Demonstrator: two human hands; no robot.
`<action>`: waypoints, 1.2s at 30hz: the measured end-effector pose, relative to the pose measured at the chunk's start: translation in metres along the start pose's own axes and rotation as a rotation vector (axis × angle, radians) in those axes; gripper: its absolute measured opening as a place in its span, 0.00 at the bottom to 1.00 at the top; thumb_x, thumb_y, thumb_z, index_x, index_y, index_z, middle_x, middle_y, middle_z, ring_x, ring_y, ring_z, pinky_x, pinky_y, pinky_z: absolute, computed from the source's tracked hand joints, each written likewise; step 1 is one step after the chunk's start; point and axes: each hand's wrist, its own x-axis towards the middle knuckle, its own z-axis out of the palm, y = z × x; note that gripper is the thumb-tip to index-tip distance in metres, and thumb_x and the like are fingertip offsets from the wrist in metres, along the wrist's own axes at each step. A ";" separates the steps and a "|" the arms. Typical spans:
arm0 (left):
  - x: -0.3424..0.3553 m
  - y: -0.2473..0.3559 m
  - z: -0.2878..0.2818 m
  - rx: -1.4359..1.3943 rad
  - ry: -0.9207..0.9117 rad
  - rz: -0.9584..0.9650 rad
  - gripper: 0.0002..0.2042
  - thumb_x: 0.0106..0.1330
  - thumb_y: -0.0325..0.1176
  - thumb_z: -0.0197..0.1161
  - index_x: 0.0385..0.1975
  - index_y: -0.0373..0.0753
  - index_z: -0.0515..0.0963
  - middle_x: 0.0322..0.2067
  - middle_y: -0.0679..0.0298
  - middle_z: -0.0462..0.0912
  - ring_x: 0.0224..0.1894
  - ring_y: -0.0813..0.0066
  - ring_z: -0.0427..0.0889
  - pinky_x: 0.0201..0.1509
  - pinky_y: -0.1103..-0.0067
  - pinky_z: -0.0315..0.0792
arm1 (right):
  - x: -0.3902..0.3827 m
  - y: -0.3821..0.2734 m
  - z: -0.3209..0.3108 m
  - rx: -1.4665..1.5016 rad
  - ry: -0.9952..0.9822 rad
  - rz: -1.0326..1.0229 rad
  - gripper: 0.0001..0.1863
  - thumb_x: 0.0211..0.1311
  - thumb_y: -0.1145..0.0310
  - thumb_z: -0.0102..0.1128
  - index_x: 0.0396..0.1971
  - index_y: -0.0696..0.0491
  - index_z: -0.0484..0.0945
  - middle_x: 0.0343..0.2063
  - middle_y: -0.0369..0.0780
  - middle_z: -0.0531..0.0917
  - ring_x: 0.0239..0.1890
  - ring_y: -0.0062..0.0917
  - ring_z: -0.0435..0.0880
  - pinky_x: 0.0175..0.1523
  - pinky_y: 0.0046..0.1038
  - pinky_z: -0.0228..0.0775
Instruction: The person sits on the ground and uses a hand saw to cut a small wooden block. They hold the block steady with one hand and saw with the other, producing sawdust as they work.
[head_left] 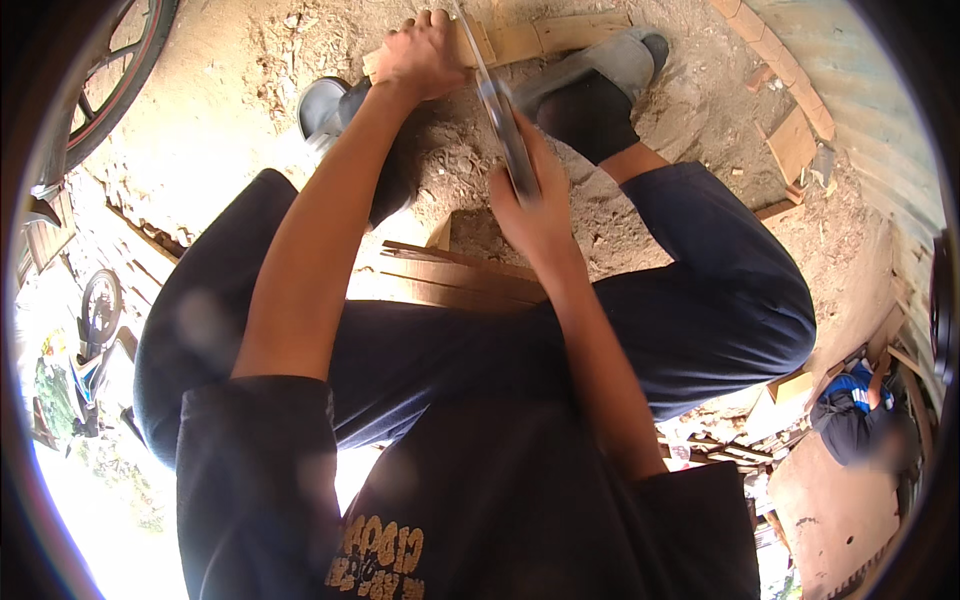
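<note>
My left hand (420,55) is closed over a light wooden board (560,36) lying low across the ground at the far side. In my right hand (537,205) is a handsaw (508,135), its thin blade seen nearly edge-on and pointing away from me. The blade crosses the board just right of my left hand, and its near part is slightly blurred. A grey shoe (605,75) on my right foot rests against the board's right part. My other shoe (320,105) is on the ground left of the board's near side.
I sit low over wooden planks (460,280) between my legs. A wheel (125,80) stands at the far left, and a motorcycle (95,350) lower left. Wood offcuts (792,145) lie by the corrugated metal wall (890,120). Another person (855,410) is at the right.
</note>
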 end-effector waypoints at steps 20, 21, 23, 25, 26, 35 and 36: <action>-0.003 0.008 -0.004 0.027 -0.005 0.026 0.40 0.49 0.55 0.69 0.55 0.32 0.65 0.53 0.49 0.74 0.58 0.55 0.74 0.60 0.61 0.70 | -0.021 0.012 -0.009 -0.035 0.040 -0.080 0.24 0.58 0.77 0.52 0.57 0.62 0.71 0.41 0.49 0.82 0.42 0.27 0.81 0.49 0.28 0.71; 0.001 0.004 -0.006 0.011 -0.026 0.022 0.40 0.49 0.55 0.69 0.55 0.31 0.65 0.54 0.48 0.73 0.59 0.54 0.74 0.60 0.61 0.70 | -0.024 0.014 -0.009 -0.020 0.028 -0.050 0.24 0.58 0.77 0.52 0.57 0.62 0.71 0.42 0.50 0.82 0.44 0.27 0.81 0.51 0.28 0.71; 0.000 0.006 -0.003 -0.033 -0.043 0.009 0.40 0.49 0.55 0.68 0.56 0.31 0.65 0.54 0.48 0.73 0.59 0.54 0.73 0.60 0.62 0.70 | 0.015 -0.002 -0.003 -0.009 -0.048 0.026 0.26 0.57 0.78 0.50 0.59 0.62 0.69 0.45 0.50 0.81 0.46 0.29 0.82 0.52 0.28 0.70; 0.001 0.007 -0.005 -0.062 -0.048 -0.002 0.40 0.50 0.55 0.68 0.56 0.32 0.65 0.54 0.48 0.73 0.59 0.54 0.73 0.60 0.62 0.70 | 0.032 -0.011 -0.003 0.008 -0.115 0.108 0.28 0.57 0.78 0.49 0.61 0.61 0.68 0.47 0.50 0.81 0.46 0.31 0.82 0.52 0.27 0.70; 0.001 0.007 -0.007 -0.073 -0.053 -0.007 0.40 0.50 0.55 0.67 0.56 0.32 0.65 0.54 0.48 0.73 0.59 0.54 0.73 0.60 0.62 0.70 | 0.032 -0.012 -0.006 0.016 -0.148 0.161 0.29 0.57 0.79 0.49 0.62 0.61 0.67 0.48 0.50 0.81 0.46 0.31 0.83 0.52 0.26 0.70; 0.002 -0.003 0.008 -0.005 0.059 0.073 0.33 0.50 0.49 0.69 0.50 0.34 0.66 0.47 0.51 0.74 0.51 0.54 0.75 0.54 0.64 0.72 | 0.010 -0.009 -0.003 -0.140 -0.149 0.147 0.33 0.54 0.82 0.47 0.65 0.57 0.64 0.47 0.50 0.81 0.41 0.27 0.83 0.46 0.23 0.73; 0.003 -0.006 0.012 0.003 0.088 0.090 0.32 0.50 0.49 0.68 0.49 0.34 0.66 0.47 0.51 0.74 0.51 0.53 0.75 0.54 0.64 0.72 | 0.016 -0.015 -0.002 -0.131 -0.161 0.179 0.34 0.54 0.82 0.47 0.66 0.57 0.64 0.48 0.50 0.80 0.42 0.27 0.83 0.47 0.23 0.72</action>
